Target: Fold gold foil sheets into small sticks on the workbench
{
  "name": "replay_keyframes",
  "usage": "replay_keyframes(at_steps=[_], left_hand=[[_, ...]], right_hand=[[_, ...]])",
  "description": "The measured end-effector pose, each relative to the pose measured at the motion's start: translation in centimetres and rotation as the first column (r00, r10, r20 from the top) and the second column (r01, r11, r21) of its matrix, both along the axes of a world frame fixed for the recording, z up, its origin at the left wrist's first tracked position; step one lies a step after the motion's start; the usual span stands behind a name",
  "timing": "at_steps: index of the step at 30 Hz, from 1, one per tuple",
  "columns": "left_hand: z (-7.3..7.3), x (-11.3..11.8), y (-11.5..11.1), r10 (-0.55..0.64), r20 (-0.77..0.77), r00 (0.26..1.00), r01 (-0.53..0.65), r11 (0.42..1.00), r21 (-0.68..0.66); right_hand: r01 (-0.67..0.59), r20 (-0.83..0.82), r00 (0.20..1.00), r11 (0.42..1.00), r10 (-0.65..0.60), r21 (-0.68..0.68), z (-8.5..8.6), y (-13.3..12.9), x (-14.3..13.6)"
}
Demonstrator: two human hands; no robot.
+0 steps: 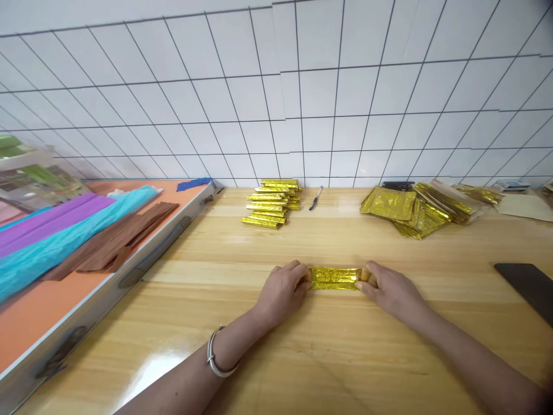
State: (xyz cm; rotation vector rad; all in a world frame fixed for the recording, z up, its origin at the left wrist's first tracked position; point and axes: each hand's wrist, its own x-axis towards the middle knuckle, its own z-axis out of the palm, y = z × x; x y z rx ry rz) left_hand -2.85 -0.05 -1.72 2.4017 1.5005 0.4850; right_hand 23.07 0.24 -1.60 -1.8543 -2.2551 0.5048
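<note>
A gold foil strip (334, 278) with creases along its length lies low over the wooden table (207, 323), held at both ends. My left hand (285, 288) is closed on its left end, fingers curled and thumb pressed in. At the right end, my right hand (386, 288) pinches the foil between thumb and bent fingers. Beyond them, narrow folded gold strips (272, 204) are stacked near the wall. Wider gold foil sheets (391, 204) lie in a loose pile at the back right.
A pen (315, 198) lies near the tiled wall (319, 92). On the left, an orange-topped raised surface (97, 294) holds purple, turquoise and brown crepe paper (116, 236). A dark flat object (525, 288) is at the right. Behind it lies beige paper (525, 206).
</note>
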Motion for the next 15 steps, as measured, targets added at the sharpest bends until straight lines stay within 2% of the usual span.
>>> replay_keyframes(at_steps=[3, 7, 9, 12, 15], left_hand=[[0.2, 0.1, -0.4, -0.113, -0.108, 0.988, 0.122, 0.99, 0.078], [0.8, 0.5, -1.1, -0.299, -0.302, 0.905, 0.344, 0.933, 0.109], [0.8, 0.7, -1.6, -0.319, -0.348, 0.882, 0.372, 0.923, 0.095], [0.8, 1.0, -2.4, -0.288, -0.402, 0.869, 0.354, 0.93, 0.098], [0.8, 1.3, -3.1, -0.269, -0.433, 0.86, 0.346, 0.932, 0.11]], right_hand=[[-0.009, -0.026, 1.0, 1.0, 0.009, 0.028, -0.1, -0.3, -0.1], [-0.025, -0.044, 0.999, 0.996, 0.029, 0.088, -0.1, -0.9, -0.4], [-0.039, -0.042, 0.998, 0.991, 0.044, 0.126, -0.2, -1.1, -0.5], [-0.067, -0.018, 0.997, 0.977, 0.072, 0.205, -0.6, -1.5, -0.6], [-0.129, 0.091, 0.99, 0.943, 0.106, 0.306, -1.0, -1.9, -0.8]])
